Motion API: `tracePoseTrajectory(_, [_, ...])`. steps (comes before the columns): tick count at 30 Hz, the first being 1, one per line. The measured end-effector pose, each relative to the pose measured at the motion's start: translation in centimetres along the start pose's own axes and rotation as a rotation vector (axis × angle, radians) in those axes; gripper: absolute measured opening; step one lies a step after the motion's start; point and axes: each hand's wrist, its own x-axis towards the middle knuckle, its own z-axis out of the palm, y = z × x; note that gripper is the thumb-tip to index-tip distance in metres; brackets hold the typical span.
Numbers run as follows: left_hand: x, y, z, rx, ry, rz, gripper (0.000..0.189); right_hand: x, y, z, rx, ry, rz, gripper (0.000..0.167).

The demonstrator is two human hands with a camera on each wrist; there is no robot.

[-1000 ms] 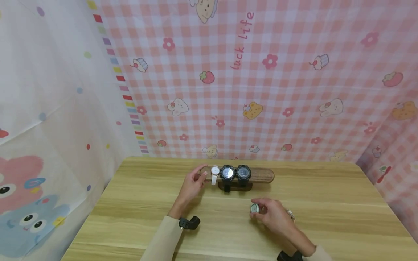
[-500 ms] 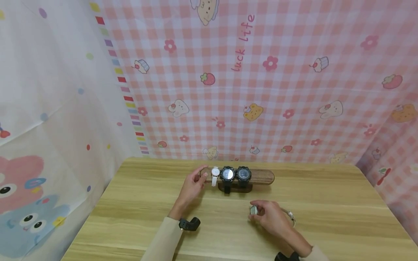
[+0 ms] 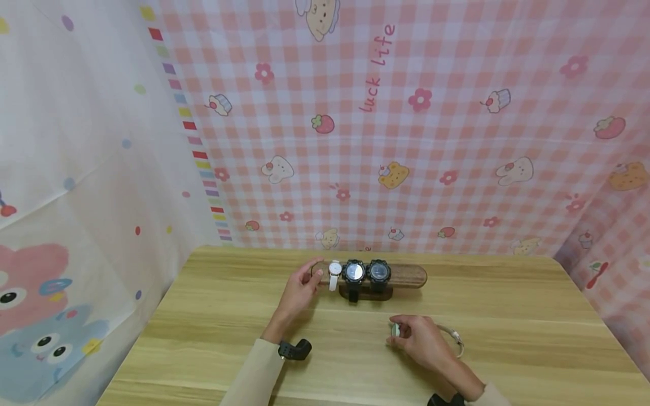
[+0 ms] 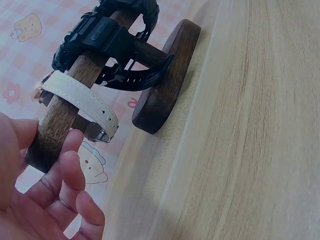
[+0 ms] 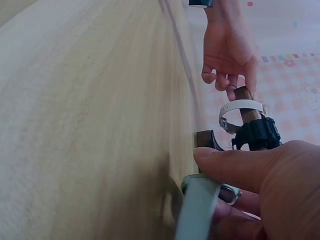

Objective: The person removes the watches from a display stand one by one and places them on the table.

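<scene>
My left hand (image 3: pixel 301 288) grips the left end of a dark wooden watch stand (image 3: pixel 408 276), thumb on the near side and fingers around the bar in the left wrist view. On that bar hang a white-strapped watch (image 3: pixel 334 269) next to this hand, then two chunky black watches, one (image 3: pixel 354 272) left of the other (image 3: pixel 378 272). Closer to me, in front of the stand, my right hand (image 3: pixel 424 341) pinches a pale green watch (image 5: pixel 197 207) between thumb and fingers. Its face is edge-on in the head view, and fingers hide part of it.
A pale loop with a silver piece (image 3: pixel 456 337) shows beside the back of the right hand. The stand's base (image 3: pixel 383 293) rests on the wood-grain table (image 3: pixel 508 316) near its back edge. A pink checked cloth (image 3: pixel 457 135) hangs behind.
The green watch has turned from face-up to edge-on in my right hand, which has shifted slightly. More of the pale loop shows beside it. My left hand keeps its grip on the stand.
</scene>
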Motion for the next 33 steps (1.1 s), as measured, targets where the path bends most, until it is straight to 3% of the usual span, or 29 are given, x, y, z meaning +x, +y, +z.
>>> tracePoseTrajectory(28, [-0.02,-0.01,-0.07,0.003,-0.008,-0.002,0.037,-0.02,0.21,-0.17,0.019,-0.026,0.038,0.041])
tracePoseTrajectory(33, [0.04,-0.07,-0.1,0.005,-0.009,-0.008,0.036,0.05,0.24,-0.53,0.063,-0.038,0.048,0.045])
